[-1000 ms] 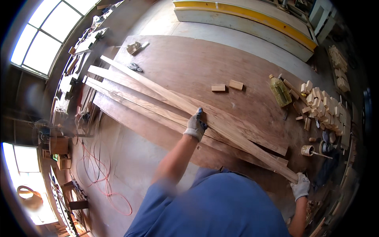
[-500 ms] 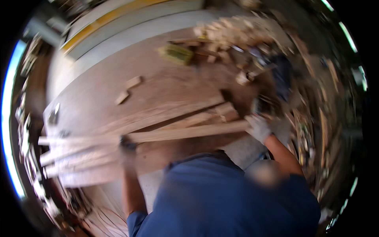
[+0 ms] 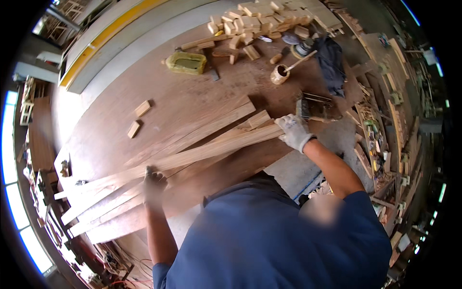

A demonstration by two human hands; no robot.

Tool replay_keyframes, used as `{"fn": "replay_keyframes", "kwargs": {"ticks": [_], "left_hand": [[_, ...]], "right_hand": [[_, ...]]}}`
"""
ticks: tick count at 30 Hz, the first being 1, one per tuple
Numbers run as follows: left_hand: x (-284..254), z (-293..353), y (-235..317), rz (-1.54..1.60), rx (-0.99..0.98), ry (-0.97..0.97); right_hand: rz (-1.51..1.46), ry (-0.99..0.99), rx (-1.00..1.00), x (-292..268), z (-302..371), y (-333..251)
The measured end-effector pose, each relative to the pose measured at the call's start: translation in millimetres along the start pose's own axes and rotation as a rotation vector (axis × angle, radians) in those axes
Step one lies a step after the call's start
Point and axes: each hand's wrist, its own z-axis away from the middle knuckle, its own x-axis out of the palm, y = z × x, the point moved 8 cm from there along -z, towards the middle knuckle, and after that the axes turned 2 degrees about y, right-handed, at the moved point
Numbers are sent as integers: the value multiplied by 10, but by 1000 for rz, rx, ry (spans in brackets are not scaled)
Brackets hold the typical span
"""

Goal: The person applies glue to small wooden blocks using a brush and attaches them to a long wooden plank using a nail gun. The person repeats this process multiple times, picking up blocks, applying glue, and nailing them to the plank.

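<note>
A long pale wooden plank (image 3: pixel 207 150) lies slanted across a stack of similar planks (image 3: pixel 115 200) on a brown workbench (image 3: pixel 163 96). My right hand (image 3: pixel 294 131), in a white glove, grips the plank's right end. My left hand (image 3: pixel 154 182), in a darker glove and blurred, is closed over the plank's edge further left, near the middle of its length. My blue shirt hides the bench's near edge.
Two small wood blocks (image 3: pixel 138 118) lie on the bench behind the planks. A yellow-green block (image 3: pixel 186 62), a pile of short wood offcuts (image 3: pixel 257 19), a wooden cup with a stick (image 3: pixel 280 74), a dark cloth (image 3: pixel 332 55) and a hand tool (image 3: pixel 313 107) sit at the far right.
The view has swung round, so the planks now run left to right. Both hands stay on the long plank, and my right hand has come closer to me with its end.
</note>
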Motion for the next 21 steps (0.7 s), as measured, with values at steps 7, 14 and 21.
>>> {"fn": "replay_keyframes", "kwargs": {"ticks": [7,14,21], "left_hand": [[-106,-352,-258,509,-159,-83],[343,-35,0,-7,66,198],[61,-229,58,-70,132,212]], "right_hand": [[-15,273,-75,-46,-126,155],[-77,186,-9,81,140,401],[-97,72,67,136,76,173]]}}
